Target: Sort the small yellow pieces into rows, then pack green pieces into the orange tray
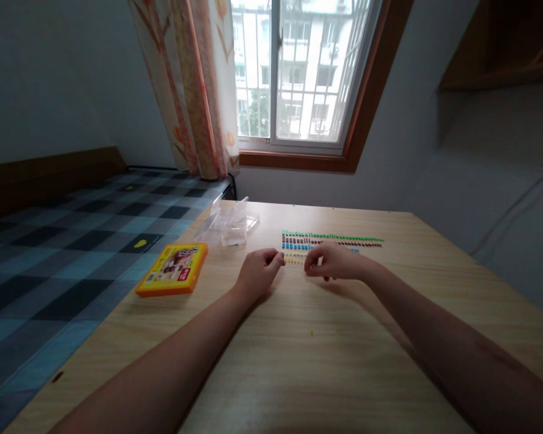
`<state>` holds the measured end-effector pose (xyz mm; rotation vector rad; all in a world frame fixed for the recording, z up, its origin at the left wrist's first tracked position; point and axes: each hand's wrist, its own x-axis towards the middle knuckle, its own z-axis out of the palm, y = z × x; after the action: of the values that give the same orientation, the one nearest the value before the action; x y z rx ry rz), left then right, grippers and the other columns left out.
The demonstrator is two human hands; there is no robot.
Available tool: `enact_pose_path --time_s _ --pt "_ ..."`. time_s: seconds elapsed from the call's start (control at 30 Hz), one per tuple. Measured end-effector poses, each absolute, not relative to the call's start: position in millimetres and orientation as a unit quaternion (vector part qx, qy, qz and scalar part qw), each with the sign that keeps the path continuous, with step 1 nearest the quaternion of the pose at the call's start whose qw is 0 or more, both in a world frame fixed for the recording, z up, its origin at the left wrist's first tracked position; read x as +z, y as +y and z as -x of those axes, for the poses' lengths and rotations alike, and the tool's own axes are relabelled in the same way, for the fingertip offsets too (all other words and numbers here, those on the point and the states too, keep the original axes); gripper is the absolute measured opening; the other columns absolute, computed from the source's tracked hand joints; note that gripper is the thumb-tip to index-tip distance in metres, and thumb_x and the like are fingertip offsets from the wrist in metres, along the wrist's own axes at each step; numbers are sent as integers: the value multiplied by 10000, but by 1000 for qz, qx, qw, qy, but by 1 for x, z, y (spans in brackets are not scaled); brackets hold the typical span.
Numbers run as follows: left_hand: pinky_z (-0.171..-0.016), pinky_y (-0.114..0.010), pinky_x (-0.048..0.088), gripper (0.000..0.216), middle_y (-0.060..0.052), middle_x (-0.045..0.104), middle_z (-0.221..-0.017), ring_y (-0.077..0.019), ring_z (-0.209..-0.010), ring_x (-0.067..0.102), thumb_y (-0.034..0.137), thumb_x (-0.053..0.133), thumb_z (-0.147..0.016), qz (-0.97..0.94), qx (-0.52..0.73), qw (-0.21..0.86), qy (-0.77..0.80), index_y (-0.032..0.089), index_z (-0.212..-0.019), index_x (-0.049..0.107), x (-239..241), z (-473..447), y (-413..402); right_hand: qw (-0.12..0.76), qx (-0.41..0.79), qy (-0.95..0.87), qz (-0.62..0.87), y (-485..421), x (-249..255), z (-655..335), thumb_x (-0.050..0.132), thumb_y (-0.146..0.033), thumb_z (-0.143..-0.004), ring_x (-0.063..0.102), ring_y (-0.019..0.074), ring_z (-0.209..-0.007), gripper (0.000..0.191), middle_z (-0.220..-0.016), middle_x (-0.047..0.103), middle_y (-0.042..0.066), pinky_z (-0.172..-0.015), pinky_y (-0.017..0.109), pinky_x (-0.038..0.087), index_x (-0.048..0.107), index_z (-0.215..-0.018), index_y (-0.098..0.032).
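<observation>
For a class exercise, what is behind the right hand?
Behind the right hand show a green row, a brown row and a blue row of small pieces. The hand covers a stretch of the blue row; any pieces there are hidden.

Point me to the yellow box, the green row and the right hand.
Yellow box (174,265): head view, on its printed top.
Green row (332,236): head view, about midway along it.
Right hand (337,260): head view, on its back.

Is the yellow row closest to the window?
No, the green row is closest to the window, and the yellow row is farther away.
</observation>
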<state>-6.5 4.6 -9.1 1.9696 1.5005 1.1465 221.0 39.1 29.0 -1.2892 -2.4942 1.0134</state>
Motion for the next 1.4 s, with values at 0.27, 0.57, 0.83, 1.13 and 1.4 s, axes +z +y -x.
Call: enact_pose_path --time_s 0.27,0.57,0.83,1.13,1.4 --pt "-594 -274 331 391 11 579 -551 -140 -567 500 410 486 -864 -704 414 208 538 159 -678 721 -10 7 5 -141 350 -872 313 -7 59 -207 731 -289 -767 648 111 -612 130 -714 729 -16 -564 204 422 788 -856 -211" --pt "-580 -271 326 376 21 540 -527 -134 -549 474 394 490 -861 -703 415 207 540 160 -678 721 -7 6 3 -141 331 -899 251 -12 54 -198 723 -188 -736 605 92 -613 147 -728 723 -48 -544 190 383 801 -851 -234" --pt "-597 -276 340 371 11 576 -543 -141 -568 514 383 493 -865 -707 417 206 533 159 -672 718 -9 7 5 -100 333 -904 249 -7 43 -197 723 -184 -755 608 92 -621 142 -722 724 -40 -556 175 397 816 -855 -223" --pt "-601 -274 348 385 8 592 -561 -142 -576 518 395 484 -872 -709 414 200 534 161 -678 721 -10 7 5 -49 352 -893 276 12 45 -212 756 -279 -781 579 103 -598 184 -698 715 -14 -546 192 389 824 -942 -220" --pt "-592 -275 333 379 15 568 -542 -137 -559 494 401 487 -860 -706 419 200 535 163 -666 710 -9 7 5 -73 331 -900 274 4 41 -205 779 -303 -749 634 112 -641 188 -760 753 -23 -551 190 404 826 -921 -244"
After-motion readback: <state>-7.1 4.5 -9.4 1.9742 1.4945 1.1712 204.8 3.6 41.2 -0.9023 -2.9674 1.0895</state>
